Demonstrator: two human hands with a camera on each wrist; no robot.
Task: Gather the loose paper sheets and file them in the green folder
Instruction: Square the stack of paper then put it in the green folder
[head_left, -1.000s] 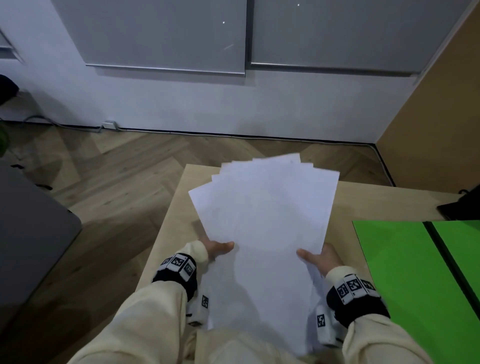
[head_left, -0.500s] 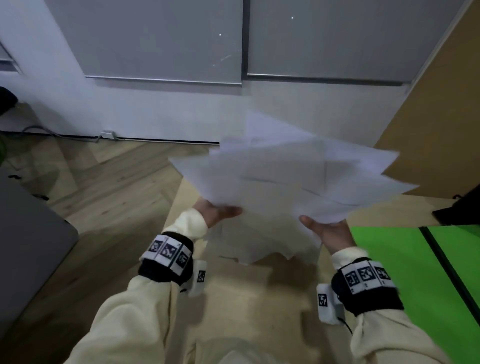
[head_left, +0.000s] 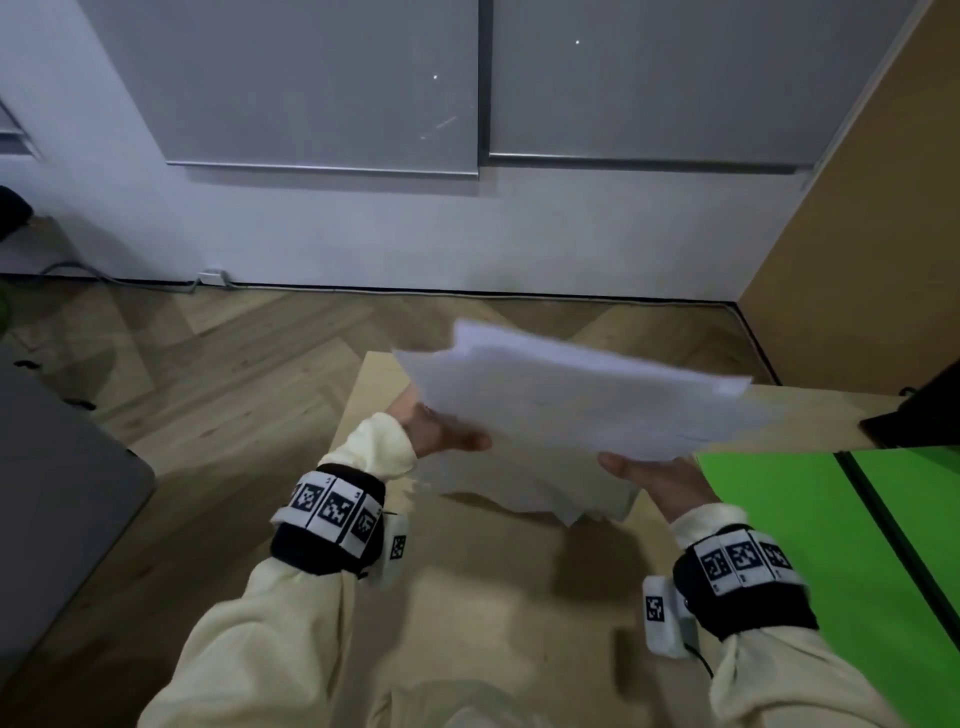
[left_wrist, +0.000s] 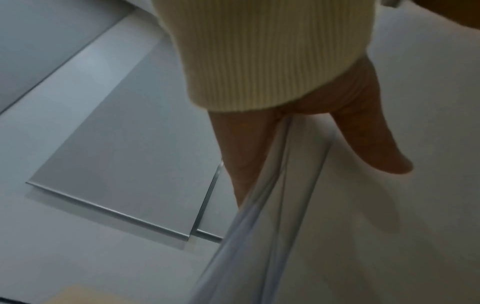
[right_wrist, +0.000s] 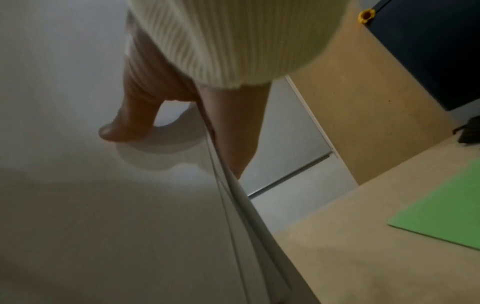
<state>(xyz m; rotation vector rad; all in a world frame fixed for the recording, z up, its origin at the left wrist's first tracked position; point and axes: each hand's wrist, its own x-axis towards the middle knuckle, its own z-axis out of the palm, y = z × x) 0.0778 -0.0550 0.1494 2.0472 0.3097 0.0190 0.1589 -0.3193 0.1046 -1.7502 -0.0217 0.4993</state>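
Note:
A loose stack of white paper sheets (head_left: 582, 405) hangs in the air above the wooden table (head_left: 467, 597), its sheets fanned and uneven. My left hand (head_left: 441, 436) pinches the stack's left edge, thumb on top, fingers underneath. My right hand (head_left: 654, 478) pinches the right edge the same way. The left wrist view has the thumb (left_wrist: 369, 139) lying on the paper (left_wrist: 389, 226). In the right wrist view the thumb (right_wrist: 127, 121) presses the sheets (right_wrist: 103, 226). The green folder (head_left: 831, 545) lies open on the table at the right, also seen as folder (right_wrist: 441, 209).
A dark object (head_left: 914, 415) sits at the table's far right edge. A grey surface (head_left: 52, 493) stands on the left over the herringbone floor. A tan panel (head_left: 857, 234) rises on the right; a white wall runs behind the table.
The sheets were lifted off the table and tipped from facing me to nearly flat, held higher and farther forward. Both hands kept their hold and moved up with them.

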